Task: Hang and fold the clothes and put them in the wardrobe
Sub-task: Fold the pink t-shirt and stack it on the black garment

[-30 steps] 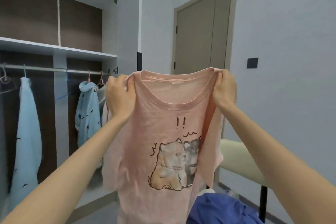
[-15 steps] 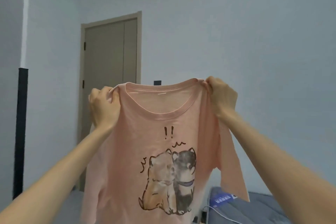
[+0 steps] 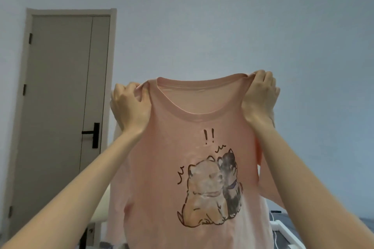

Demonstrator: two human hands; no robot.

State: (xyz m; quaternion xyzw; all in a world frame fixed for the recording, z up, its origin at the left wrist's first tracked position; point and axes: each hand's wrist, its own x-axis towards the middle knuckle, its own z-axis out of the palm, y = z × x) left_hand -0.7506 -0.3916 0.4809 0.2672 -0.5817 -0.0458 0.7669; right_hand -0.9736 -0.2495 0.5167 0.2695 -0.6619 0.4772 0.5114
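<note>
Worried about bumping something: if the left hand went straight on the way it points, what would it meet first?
Probably the wall beside the door; the left hand grips only the T-shirt. Depth is unclear.

Shirt (image 3: 162,168) ahead — open space above

At your lower right, a bed with a dark grey-blue cover (image 3: 283,216) sits inside a white frame rail (image 3: 285,231); a thin white cable (image 3: 272,218) trails over its edge.
</note>
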